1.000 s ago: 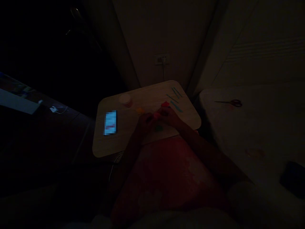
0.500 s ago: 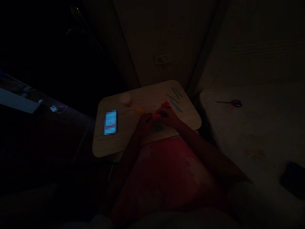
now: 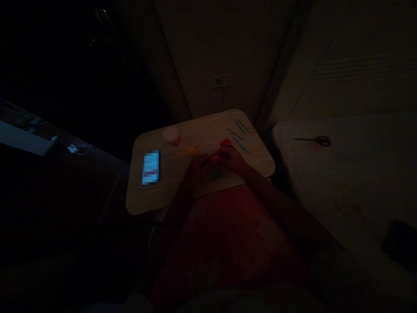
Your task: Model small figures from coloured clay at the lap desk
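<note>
We are looking down through deep gloom at a left hand (image 3: 198,168) and a right hand (image 3: 230,159) meeting over a pale wood-grain lap table (image 3: 208,128). Both sets of fingers (image 3: 204,162) are curling close together toward a small pink-red piece (image 3: 214,159) between them, but the dark is hiding the fingertips, so we cannot tell whether they are gripping it. Around the hands we are seeing a red lump (image 3: 225,142) just beyond the right hand, a green lump (image 3: 216,175) partly hidden just below them, and a yellow lump (image 3: 192,151) just beyond the left hand; all 3 look soft and rounded, though we cannot make out their material. Thin teal sticks (image 3: 239,129) are lying toward the far right corner of the table, with a wider teal strip (image 3: 241,145) beside them. A pale round tub (image 3: 171,137) is standing near the far edge, and a phone (image 3: 150,168) is lying at the left, its screen blurred into blocks, so we are reading nothing on it. Off the table, scissors (image 3: 321,140) with dark loop handles are resting on pale bedding (image 3: 325,191), a cable (image 3: 224,100) is running down from a wall socket (image 3: 220,80), and a red garment (image 3: 228,243) is covering the lap below the forearms.
</note>
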A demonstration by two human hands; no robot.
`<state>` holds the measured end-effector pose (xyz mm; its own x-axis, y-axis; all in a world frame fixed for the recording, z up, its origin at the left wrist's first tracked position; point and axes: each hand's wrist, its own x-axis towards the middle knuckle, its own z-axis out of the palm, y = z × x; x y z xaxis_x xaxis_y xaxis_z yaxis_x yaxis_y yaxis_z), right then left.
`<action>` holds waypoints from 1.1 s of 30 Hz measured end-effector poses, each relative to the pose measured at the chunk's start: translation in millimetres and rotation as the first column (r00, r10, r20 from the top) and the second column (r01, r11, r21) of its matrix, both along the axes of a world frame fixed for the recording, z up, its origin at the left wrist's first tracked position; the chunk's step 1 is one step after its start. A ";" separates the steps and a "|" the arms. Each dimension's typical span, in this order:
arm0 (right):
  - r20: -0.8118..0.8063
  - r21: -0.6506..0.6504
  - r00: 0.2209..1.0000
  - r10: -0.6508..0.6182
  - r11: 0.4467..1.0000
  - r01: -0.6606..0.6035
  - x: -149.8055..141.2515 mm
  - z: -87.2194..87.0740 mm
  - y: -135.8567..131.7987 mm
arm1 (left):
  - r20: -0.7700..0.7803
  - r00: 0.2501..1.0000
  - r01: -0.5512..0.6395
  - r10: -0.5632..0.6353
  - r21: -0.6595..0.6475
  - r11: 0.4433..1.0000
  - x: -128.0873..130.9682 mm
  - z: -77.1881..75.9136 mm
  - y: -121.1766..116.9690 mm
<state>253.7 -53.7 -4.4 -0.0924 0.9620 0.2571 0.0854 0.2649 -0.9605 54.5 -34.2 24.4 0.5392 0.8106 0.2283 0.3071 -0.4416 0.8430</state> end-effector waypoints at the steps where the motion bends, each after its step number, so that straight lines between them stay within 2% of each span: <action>1: 0.007 -0.002 1.000 0.003 1.000 -0.003 0.5 -0.2 0.2 | -0.010 1.000 -0.012 0.012 0.017 1.000 0.5 -0.6 -0.3; 7: -0.022 -0.023 0.998 0.060 0.998 -0.061 1.0 4.4 -1.5 | -0.038 0.998 -0.045 0.051 0.140 0.989 -0.4 -8.1 5.1; 12: 0.000 -0.032 1.000 0.025 0.999 -0.025 -2.3 5.2 -2.2 | -0.067 0.997 -0.033 0.044 0.160 0.987 -0.8 -8.0 4.7; 16: 0.028 -0.023 0.999 -0.015 1.000 0.016 -3.4 1.8 -0.6 | -0.054 0.998 -0.005 0.010 0.102 0.995 -0.3 -5.2 2.6; 20: -0.024 -0.054 0.998 -0.054 0.997 0.053 -2.9 0.5 -0.2 | 0.008 0.998 0.060 -0.061 0.054 0.997 -2.0 -3.6 4.4; 26: -0.060 -0.062 0.996 -0.064 0.996 0.060 -3.8 2.2 0.4 | 0.010 1.000 0.009 -0.010 0.023 1.000 -0.9 -4.4 4.6; 33: -0.002 -0.011 1.000 -0.016 1.000 0.016 -4.0 4.6 -0.4 | 0.002 1.000 0.009 -0.009 0.003 1.000 -1.8 -3.1 5.0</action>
